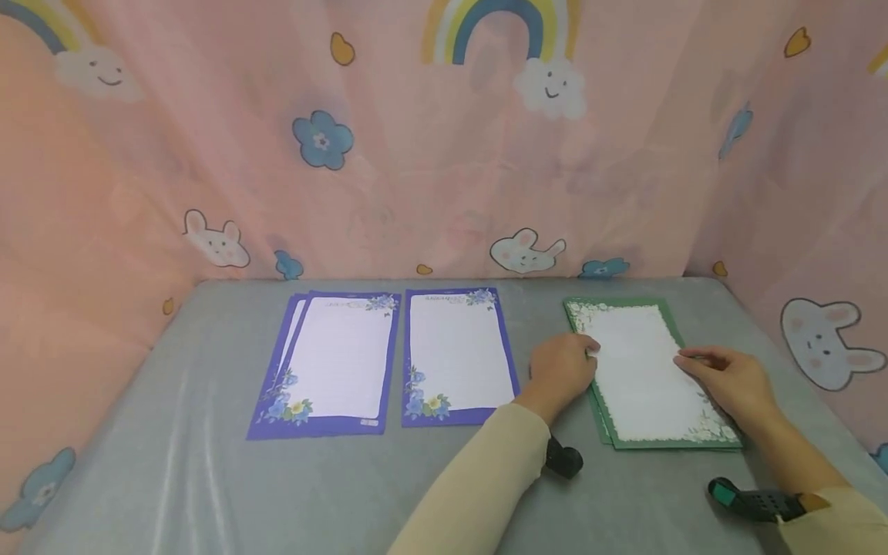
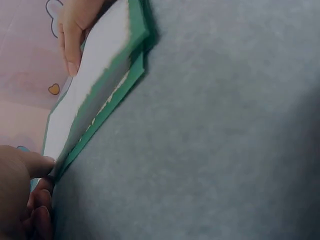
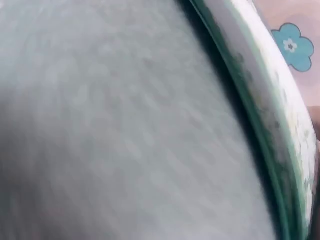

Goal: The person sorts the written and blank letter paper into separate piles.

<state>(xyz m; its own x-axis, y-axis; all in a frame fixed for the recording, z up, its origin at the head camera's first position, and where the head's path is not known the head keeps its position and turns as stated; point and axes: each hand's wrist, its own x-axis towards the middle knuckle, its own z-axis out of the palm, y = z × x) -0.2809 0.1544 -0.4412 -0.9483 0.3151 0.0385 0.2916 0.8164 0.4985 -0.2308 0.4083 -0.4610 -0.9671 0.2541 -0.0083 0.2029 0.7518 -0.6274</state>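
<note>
A green-bordered sheet of paper [image 1: 641, 370] with white flowers in its corners lies over at least one more green sheet [image 1: 600, 416]. My left hand [image 1: 563, 370] pinches its left edge, thumb on top and fingers beneath in the left wrist view. At the opposite edge, my right hand [image 1: 735, 385] pinches the paper between thumb and fingers. Seen from the left wrist, the upper sheet [image 2: 100, 65] bows upward, with a gap above the lower green sheet [image 2: 107, 110]. The right wrist view shows the stacked green edges [image 3: 250, 105] curving past the right hand.
Left of the hands lie purple-bordered sheets with blue flowers: one by itself [image 1: 458, 354] and a small overlapping pile [image 1: 340, 362] further left. A grey cloth [image 1: 208, 462] covers the table. A pink printed curtain [image 1: 416, 185] stands behind and at both sides.
</note>
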